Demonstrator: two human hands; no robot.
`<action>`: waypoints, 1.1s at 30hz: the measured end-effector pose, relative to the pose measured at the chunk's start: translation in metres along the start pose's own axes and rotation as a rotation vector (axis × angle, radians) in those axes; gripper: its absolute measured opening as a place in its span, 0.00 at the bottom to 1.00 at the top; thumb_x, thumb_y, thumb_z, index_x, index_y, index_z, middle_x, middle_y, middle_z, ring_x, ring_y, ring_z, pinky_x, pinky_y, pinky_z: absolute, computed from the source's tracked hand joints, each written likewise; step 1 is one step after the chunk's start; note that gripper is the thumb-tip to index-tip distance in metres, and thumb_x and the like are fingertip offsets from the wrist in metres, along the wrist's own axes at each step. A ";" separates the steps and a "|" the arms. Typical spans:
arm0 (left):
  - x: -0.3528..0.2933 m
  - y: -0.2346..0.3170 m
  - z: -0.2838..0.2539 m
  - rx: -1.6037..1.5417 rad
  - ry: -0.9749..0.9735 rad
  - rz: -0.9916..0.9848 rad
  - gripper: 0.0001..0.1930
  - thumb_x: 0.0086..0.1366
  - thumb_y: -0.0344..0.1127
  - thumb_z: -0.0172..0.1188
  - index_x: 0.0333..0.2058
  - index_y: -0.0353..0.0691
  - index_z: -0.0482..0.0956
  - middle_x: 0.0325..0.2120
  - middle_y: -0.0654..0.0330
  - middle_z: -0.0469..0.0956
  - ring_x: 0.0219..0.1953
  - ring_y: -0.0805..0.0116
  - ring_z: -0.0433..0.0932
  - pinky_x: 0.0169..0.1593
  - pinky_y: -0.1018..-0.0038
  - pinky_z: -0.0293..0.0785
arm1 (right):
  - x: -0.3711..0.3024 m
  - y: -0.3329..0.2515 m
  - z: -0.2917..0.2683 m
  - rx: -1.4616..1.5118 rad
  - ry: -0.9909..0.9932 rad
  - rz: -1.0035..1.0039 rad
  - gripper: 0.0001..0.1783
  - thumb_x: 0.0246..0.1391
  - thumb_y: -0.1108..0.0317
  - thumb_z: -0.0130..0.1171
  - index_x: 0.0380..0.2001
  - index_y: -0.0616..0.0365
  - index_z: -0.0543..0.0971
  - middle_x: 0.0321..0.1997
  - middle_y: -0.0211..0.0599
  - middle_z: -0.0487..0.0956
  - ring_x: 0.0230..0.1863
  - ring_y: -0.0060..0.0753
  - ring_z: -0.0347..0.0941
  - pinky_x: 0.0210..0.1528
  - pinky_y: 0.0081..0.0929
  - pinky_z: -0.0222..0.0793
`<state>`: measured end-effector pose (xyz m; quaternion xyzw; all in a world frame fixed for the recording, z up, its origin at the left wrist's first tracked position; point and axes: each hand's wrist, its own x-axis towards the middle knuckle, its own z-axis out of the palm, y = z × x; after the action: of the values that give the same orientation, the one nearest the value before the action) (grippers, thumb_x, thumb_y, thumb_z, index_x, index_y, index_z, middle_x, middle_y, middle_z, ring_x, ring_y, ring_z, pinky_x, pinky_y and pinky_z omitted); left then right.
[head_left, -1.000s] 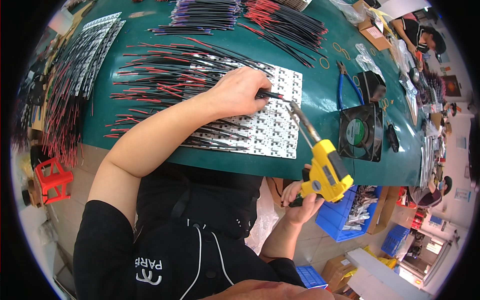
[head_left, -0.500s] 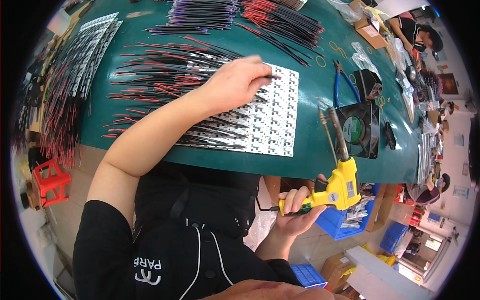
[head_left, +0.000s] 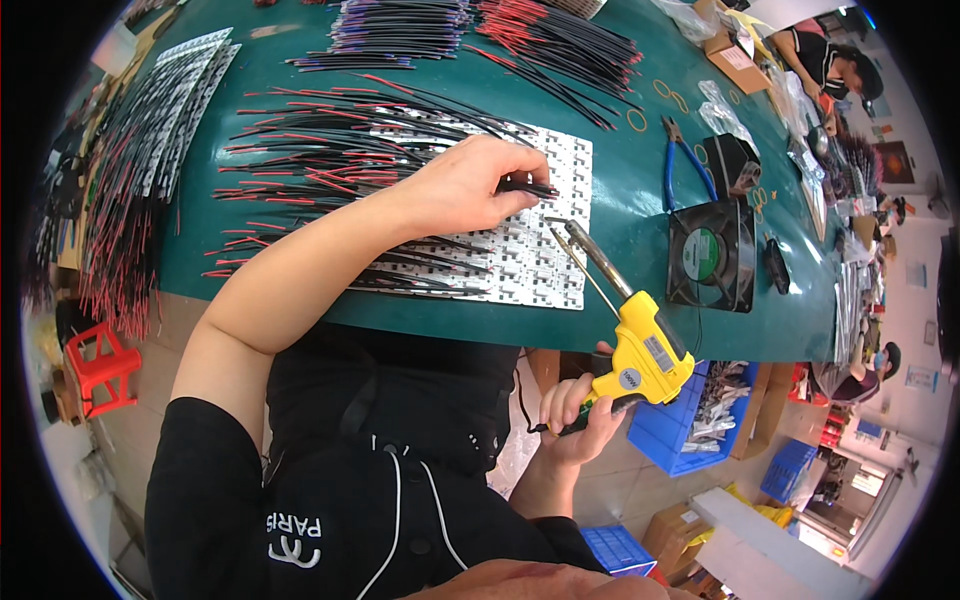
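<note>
Wires [head_left: 538,190] in L hand [head_left: 470,188], PCB [head_left: 572,225] under

the soldering gun [head_left: 645,345] has swung its tip over the circuit-board panel [head_left: 535,270]; the left hand [head_left: 472,185] has shifted toward the panel's near edge.

An electronics workshop: soldering gun [head_left: 645,352], circuit board [head_left: 535,265], wires [head_left: 365,170], pliers [head_left: 671,176], parts bin [head_left: 655,442]

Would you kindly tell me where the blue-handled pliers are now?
In the head view, the blue-handled pliers lie on the green table, to the right of the white circuit sheet and beyond the black fan.
</note>
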<state>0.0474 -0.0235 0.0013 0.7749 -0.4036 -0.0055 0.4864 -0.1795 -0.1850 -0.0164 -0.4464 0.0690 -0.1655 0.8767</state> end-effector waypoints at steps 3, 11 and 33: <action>0.002 0.011 -0.005 -0.056 -0.158 -0.293 0.08 0.53 0.28 0.61 0.33 0.34 0.74 0.27 0.55 0.75 0.30 0.59 0.73 0.36 0.70 0.69 | 0.000 0.001 -0.001 -0.023 0.002 -0.005 0.31 0.59 0.62 0.49 0.56 0.73 0.53 0.11 0.31 0.62 0.09 0.24 0.60 0.15 0.24 0.61; -0.002 0.000 0.004 0.164 0.053 0.031 0.07 0.51 0.26 0.61 0.31 0.33 0.77 0.24 0.55 0.74 0.29 0.55 0.75 0.33 0.68 0.70 | -0.003 0.004 0.000 -0.108 0.011 -0.058 0.31 0.58 0.64 0.51 0.56 0.73 0.53 0.11 0.31 0.63 0.09 0.24 0.60 0.15 0.24 0.62; -0.010 0.000 0.016 0.290 -0.028 -0.069 0.09 0.48 0.33 0.62 0.28 0.34 0.78 0.26 0.56 0.75 0.31 0.54 0.75 0.34 0.65 0.71 | -0.005 0.014 -0.007 -0.291 0.008 -0.081 0.20 0.57 0.64 0.49 0.44 0.70 0.60 0.11 0.33 0.62 0.08 0.25 0.58 0.12 0.23 0.58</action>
<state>0.0342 -0.0291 -0.0103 0.8502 -0.3802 0.0253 0.3633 -0.1832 -0.1810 -0.0325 -0.5705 0.0777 -0.1909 0.7950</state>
